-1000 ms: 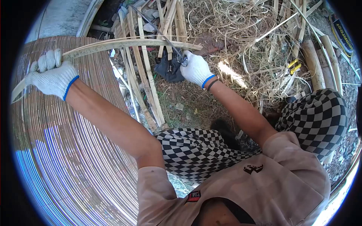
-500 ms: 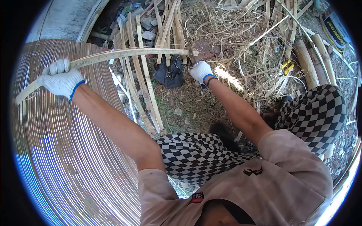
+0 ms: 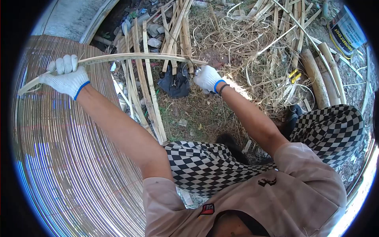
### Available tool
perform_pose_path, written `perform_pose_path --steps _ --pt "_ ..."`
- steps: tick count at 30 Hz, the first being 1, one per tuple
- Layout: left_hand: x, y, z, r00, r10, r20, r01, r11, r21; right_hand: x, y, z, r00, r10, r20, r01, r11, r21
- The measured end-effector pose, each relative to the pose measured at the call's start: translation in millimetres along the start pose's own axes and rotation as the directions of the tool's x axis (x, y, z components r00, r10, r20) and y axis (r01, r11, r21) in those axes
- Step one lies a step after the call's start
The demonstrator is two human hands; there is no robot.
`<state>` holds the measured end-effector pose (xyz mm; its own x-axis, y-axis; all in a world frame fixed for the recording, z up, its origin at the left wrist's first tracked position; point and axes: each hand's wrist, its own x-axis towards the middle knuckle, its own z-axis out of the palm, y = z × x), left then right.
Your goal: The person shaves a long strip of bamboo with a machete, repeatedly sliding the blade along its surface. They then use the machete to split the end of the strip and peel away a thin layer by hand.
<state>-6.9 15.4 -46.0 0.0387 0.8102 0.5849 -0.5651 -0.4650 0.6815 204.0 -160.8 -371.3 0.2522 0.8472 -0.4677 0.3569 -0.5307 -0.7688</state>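
A long, pale bamboo strip arches across the upper left of the view. My left hand, in a white knitted glove with a blue cuff, is wrapped round it towards its left end. Close to the strip's right end is my right hand, gloved the same way and closed. It grips what looks like a knife, whose dark, narrow blade lies across the strip. The glove hides the handle, and the exact blade edge is too small to make out.
A slatted bamboo blind covers the left side. Split bamboo strips, a black cloth or bag and curled shavings lie ahead. Rightward are yellow-handled pliers or cutters, bamboo poles and a labelled bucket.
My right hand and the blade have shifted slightly left along the bamboo strip, in from its right end. My left hand stays closed on the strip, its fingers a little higher. The view has tilted slightly.
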Motion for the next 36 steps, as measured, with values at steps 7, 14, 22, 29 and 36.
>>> perform_pose_path --steps 7,14,22,29,36 --pt "12.0 6.3 -17.2 0.983 -0.075 0.169 0.091 0.992 -0.089 58.1 68.0 72.4 0.929 -0.06 -0.366 0.129 0.978 0.167" --pt "9.5 15.2 -3.6 0.686 -0.089 0.722 0.461 0.822 -0.336 -33.7 23.3 6.6 0.994 -0.107 0.034 0.109 0.992 -0.057" --pt "22.0 17.4 15.5 0.478 -0.02 0.878 0.606 0.731 -0.314 -98.3 -92.6 23.3 0.855 -0.405 -0.325 0.472 0.866 0.163" --pt "34.3 11.3 24.4 0.549 -0.05 0.834 0.501 0.818 -0.281 -54.1 -43.8 23.7 0.995 -0.072 -0.072 0.101 0.785 0.611" --pt "26.4 11.9 15.1 0.961 -0.132 0.242 0.124 0.991 0.047 -60.5 -71.9 57.9 0.866 -0.351 -0.357 0.465 0.828 0.313"
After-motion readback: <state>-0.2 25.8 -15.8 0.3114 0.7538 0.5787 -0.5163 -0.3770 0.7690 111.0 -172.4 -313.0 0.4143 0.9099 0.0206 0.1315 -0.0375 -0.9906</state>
